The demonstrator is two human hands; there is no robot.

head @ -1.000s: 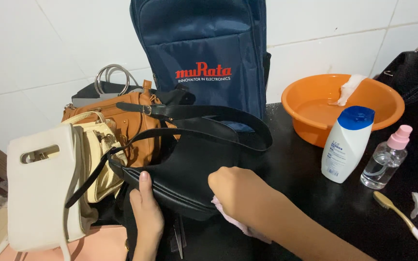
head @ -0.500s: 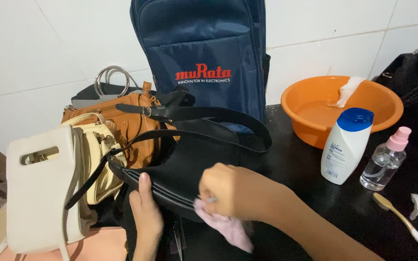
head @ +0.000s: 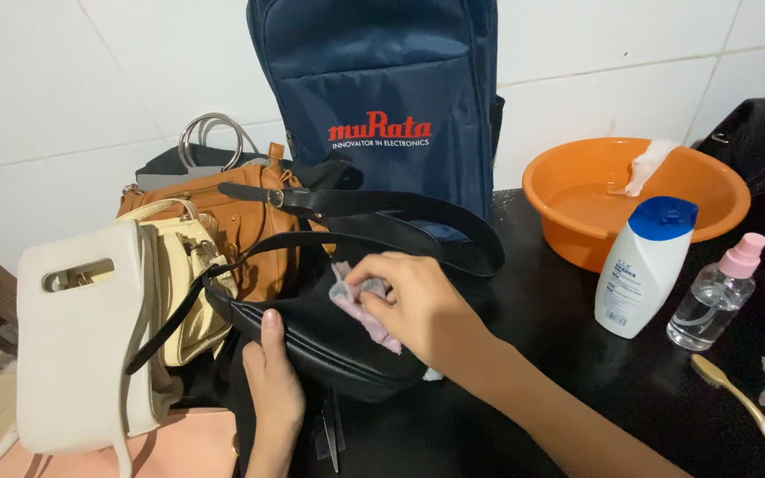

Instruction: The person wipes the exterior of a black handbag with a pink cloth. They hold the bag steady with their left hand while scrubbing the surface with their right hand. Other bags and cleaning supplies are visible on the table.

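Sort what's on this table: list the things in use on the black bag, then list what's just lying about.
In use:
left hand
right hand
pink cloth
black bag

Lying about:
orange basin
white bottle
spray bottle
toothbrush
navy backpack
brown bag
cream bags

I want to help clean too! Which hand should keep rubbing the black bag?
Probably the right hand: it holds the pink cloth pressed on top of the black bag. The left hand is busy gripping the bag's front edge, steadying it.
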